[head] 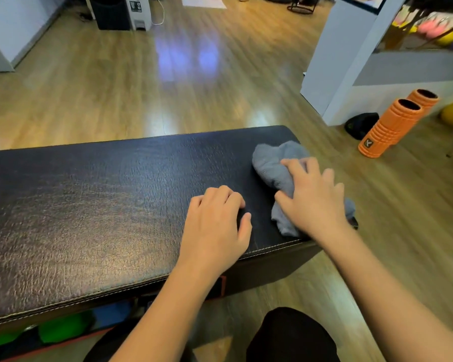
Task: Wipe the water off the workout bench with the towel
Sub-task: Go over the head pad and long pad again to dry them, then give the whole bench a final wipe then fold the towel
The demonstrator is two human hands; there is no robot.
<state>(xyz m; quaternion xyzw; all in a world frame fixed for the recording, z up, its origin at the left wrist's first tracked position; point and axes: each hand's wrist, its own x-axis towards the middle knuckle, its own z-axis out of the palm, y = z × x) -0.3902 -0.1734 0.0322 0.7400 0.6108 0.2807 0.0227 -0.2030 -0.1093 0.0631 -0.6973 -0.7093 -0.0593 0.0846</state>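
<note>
Grey towel (277,168) bunched under the right hand (314,197), fingers curled gripping it — left hand (215,226) rests loosely curled, empty, on the black bench (89,205). Best pressed flat, swept leftward.

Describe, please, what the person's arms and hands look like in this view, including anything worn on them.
Both forearms are bare up to the frame edge: no sleeves show. The left hand and right hand wear no gloves, and no rings, watch or wristband can be seen. Fingernails look short and unpainted.

Towel (275,168) on bench (89,205) at its right end, right hand (314,199) upon it, left hand (215,226) just left.
</note>
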